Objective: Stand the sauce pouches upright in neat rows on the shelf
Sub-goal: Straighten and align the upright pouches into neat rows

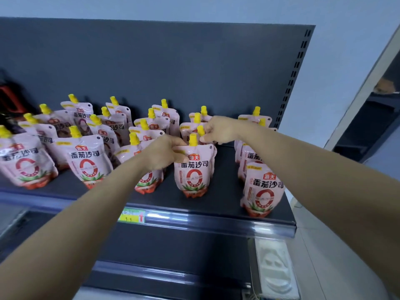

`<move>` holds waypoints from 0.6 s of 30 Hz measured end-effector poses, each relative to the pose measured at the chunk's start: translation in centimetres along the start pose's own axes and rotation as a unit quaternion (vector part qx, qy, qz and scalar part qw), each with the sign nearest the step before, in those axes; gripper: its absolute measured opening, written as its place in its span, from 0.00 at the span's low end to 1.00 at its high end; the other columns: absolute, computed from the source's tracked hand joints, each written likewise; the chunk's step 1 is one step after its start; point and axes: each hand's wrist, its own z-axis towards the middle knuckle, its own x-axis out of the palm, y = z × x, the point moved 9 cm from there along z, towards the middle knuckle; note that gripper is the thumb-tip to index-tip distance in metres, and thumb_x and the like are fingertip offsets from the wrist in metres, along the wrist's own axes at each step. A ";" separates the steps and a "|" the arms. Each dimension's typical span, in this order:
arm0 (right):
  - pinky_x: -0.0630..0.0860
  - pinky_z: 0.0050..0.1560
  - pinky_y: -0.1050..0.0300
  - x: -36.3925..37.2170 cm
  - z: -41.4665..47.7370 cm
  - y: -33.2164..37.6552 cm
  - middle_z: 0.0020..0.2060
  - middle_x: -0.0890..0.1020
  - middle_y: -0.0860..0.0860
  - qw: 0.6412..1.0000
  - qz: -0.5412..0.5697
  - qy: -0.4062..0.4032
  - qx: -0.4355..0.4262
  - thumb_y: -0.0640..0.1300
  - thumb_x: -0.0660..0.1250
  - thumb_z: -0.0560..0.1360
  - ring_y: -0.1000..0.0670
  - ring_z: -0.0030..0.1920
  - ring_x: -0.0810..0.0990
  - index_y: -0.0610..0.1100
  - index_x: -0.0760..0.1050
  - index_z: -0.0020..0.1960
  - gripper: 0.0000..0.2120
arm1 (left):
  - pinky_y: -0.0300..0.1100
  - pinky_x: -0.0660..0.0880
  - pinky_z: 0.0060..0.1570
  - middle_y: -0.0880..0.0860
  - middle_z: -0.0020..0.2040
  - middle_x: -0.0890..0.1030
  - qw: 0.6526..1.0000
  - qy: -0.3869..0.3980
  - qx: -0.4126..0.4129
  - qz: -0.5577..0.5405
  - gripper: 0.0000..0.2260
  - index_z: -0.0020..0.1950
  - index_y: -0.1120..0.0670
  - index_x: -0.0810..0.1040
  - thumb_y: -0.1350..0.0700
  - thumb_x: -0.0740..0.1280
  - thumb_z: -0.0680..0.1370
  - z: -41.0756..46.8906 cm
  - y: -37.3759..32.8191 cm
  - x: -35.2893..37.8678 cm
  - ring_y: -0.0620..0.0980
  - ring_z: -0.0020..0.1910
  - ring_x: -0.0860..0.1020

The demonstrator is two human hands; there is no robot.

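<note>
The shelf [225, 169] is lined with loose rows of pouches [86, 161]. The front pouch [193, 169] is held by the left grip [166, 152], and a cap [201, 131] behind is pinched by the right grip [218, 132]. Neighbours could be toppled by a sideways tug.

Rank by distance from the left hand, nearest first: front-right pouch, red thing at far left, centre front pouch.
1. Centre front pouch, gripped by the left hand.
2. Front-right pouch, at the right end.
3. Red thing, far left, at the back.
</note>
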 end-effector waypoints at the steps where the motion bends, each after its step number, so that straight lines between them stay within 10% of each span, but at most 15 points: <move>1: 0.70 0.45 0.57 0.3 0.3 0.0 0.37 0.74 0.44 1.000 -0.002 0.004 0.005 0.46 0.62 0.78 0.47 0.42 0.73 0.38 0.70 0.35 0.16 | 0.24 0.69 0.35 0.47 0.34 0.80 1.000 -0.006 0.002 0.007 0.05 0.40 0.57 0.78 0.66 0.69 0.72 0.1 0.1 0.1 0.40 0.36 0.76; 6: 0.76 0.38 0.56 0.5 1.5 -0.7 0.30 0.73 0.47 0.999 -0.013 0.013 0.038 0.39 0.65 0.76 0.45 0.40 0.77 0.40 0.70 0.33 0.13 | 0.24 0.67 0.27 0.41 0.21 0.73 1.000 0.029 -0.004 -0.006 0.16 0.31 0.52 0.73 0.68 0.65 0.75 0.5 0.4 0.8 0.35 0.24 0.73; 18: 0.65 0.32 0.59 0.6 2.5 -0.6 0.32 0.70 0.46 0.998 -0.060 0.007 0.018 0.37 0.63 0.77 0.46 0.41 0.70 0.39 0.69 0.34 0.12 | 0.41 0.79 0.49 0.56 0.52 0.82 0.991 0.119 -0.008 -0.063 0.11 0.53 0.60 0.80 0.68 0.68 0.73 -0.4 0.3 2.4 0.51 0.50 0.81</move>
